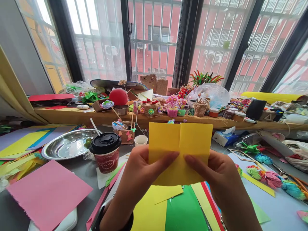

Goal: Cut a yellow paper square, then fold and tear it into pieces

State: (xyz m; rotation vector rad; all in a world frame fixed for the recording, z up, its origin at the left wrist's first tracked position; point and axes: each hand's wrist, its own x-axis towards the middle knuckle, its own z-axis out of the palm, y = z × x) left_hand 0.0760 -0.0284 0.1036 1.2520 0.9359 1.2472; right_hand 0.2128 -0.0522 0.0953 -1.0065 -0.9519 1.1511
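A yellow sheet of paper [166,136] with a vertical crease down its middle is held up in front of me. My left hand [146,166] grips its left side, thumb across the front and fingers hidden behind. On the right side, my right hand [214,170] pinches the paper the same way, both thumb tips close to the crease. The sheet's lower edge looks slightly rough. Below it lie another yellow sheet [149,211] and a shiny green surface [184,211].
A lidded paper cup [106,154] with a straw stands left, beside a metal tray [64,149]. Pink paper [50,192] lies front left. Colourful paper flowers [269,178] rest at right. Crafts and jars crowd the wooden sill [96,115] under the windows.
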